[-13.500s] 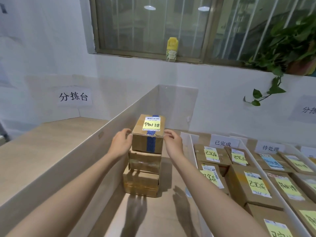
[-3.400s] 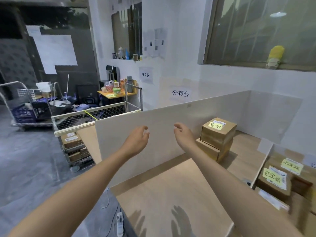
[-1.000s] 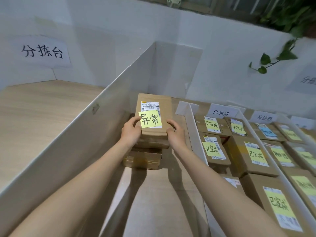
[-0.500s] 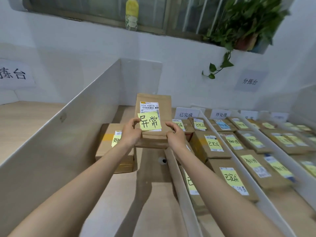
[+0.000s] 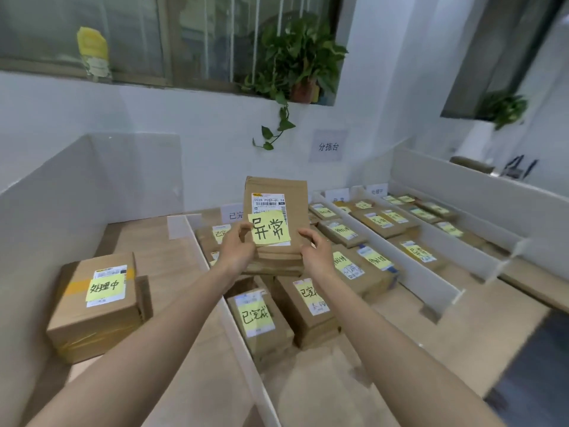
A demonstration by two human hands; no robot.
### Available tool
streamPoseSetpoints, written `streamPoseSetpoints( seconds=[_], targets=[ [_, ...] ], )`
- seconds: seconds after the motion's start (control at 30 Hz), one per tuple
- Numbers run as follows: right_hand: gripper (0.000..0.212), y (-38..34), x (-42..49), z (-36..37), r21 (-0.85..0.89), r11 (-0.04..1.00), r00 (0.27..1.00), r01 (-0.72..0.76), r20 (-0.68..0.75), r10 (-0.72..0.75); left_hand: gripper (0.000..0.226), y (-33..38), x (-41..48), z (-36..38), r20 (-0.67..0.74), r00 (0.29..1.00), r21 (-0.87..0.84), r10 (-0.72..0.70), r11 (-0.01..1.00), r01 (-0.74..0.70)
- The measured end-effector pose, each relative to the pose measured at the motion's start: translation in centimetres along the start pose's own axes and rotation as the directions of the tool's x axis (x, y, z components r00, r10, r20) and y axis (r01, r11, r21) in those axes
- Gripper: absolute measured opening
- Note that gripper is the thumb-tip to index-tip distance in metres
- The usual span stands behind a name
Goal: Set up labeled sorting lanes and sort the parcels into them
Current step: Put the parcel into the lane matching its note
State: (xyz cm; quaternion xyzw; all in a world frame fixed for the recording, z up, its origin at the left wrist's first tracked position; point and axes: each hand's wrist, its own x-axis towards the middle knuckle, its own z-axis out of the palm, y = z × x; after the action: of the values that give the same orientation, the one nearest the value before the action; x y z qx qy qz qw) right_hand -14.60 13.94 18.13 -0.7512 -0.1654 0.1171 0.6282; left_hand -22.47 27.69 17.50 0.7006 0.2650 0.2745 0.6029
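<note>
With both the left hand (image 5: 237, 251) and right hand (image 5: 317, 257) gripping the parcel marked 异常 (image 5: 275, 226) over the 已完成 lane (image 5: 246, 352), it could land misfiled there.

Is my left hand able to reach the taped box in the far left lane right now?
Probably not yet: the left hand grips the held parcel together with the right hand. The taped box itself sits uncovered in its lane, with nothing over it.

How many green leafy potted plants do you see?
2: one green potted plant on the middle window ledge; a second potted plant at the far right. Others may be offscreen.
</note>
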Motion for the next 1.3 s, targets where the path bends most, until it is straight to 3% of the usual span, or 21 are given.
streamPoseSetpoints(
  seconds=[0.2,0.5,0.63,1.3],
  targets=[
    [0.047,0.5,-2.1,-10.2,0.035,0.999,0.987,0.014,-0.163,-0.008,0.049,3.2,-3.6,9.0,0.187,0.982,0.049,0.037,0.998,-0.046],
    [0.049,1.9,-6.7,-23.7,0.058,0.997,0.916,0.047,-0.4,-0.02,0.034,7.3,-11.2,20.7,0.368,0.922,0.034,0.122,0.989,-0.144],
    [0.05,2.6,-9.4,-28.5,0.042,0.997,0.882,0.065,-0.469,-0.038,0.04,8.0,-14.2,24.7,0.428,0.893,0.029,0.136,0.986,-0.164],
    [0.046,4.3,-18.5,-41.0,0.05,0.995,0.826,0.089,-0.562,-0.046,0.041,10.2,-24.8,34.7,0.55,0.81,0.005,0.202,0.969,-0.245]
  ],
)
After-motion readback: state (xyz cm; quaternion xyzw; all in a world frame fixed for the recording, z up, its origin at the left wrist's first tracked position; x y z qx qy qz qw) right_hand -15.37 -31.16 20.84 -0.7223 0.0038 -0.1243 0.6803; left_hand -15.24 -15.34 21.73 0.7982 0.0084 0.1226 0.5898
